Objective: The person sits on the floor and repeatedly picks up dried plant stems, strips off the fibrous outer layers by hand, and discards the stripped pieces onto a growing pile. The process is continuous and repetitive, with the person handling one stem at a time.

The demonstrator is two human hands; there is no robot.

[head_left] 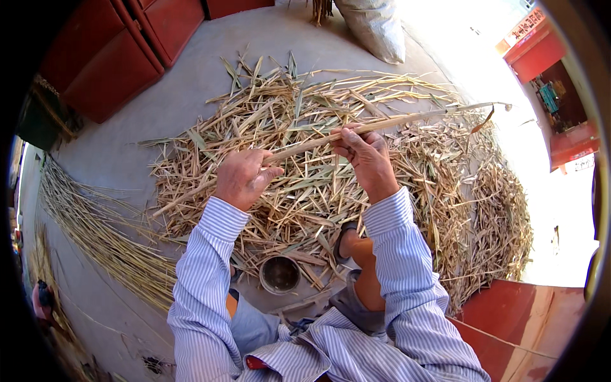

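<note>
A long, pale, dry reed stalk (420, 116) slants across in front of me, its thin tip at the upper right and its other end low on the left. My left hand (244, 178) is closed around its lower part, thumb pointing right along it. Further up, my right hand (365, 159) pinches the stalk between thumb and fingers. A withered brown leaf (484, 120) hangs near the tip. Below both hands spreads a wide heap of dry leaf husks and stripped sheaths (299, 210), tan with some green pieces.
A round metal bowl (263, 280) stands on the floor between my feet. On the left lies a bundle of thin stalks (105, 223). Red padded furniture (105, 60) and a whitish sack (375, 28) stand at the back. A red panel (496, 318) is at lower right.
</note>
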